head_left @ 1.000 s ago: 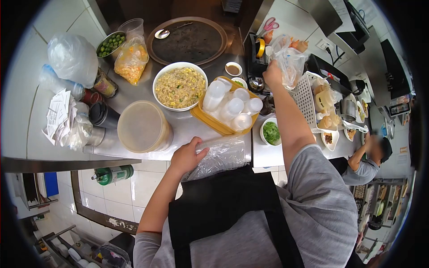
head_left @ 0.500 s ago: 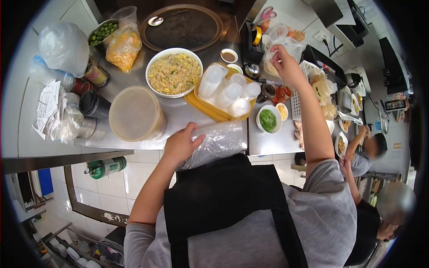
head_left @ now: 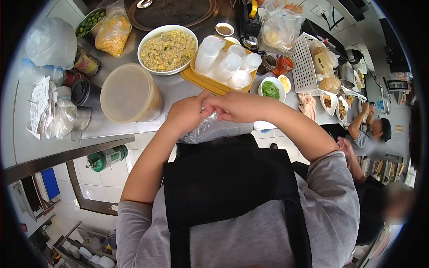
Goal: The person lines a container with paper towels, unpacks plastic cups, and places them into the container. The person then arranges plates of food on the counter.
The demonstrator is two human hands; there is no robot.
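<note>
Both my hands meet over a clear plastic-wrapped pack at the counter's front edge. My left hand has its fingers bent over the pack's upper left part. My right hand reaches in from the right, its fingers closed beside the left ones; what they pinch is hidden. Just behind them stands a yellow tray with several translucent plastic cups. A white bowl of fried rice is behind to the left, and a lidded round tub stands left of my left hand.
Chopped greens fill a bowl near sauce jars. A white basket holds bottles. Plastic bags sit at the back right. Two people are at the right. A dark oval tray lies behind the rice.
My right hand has come back from the plastic bags at the back right to the wrapped pack beside my left hand. The view has shifted, and a second person has come in at the right.
</note>
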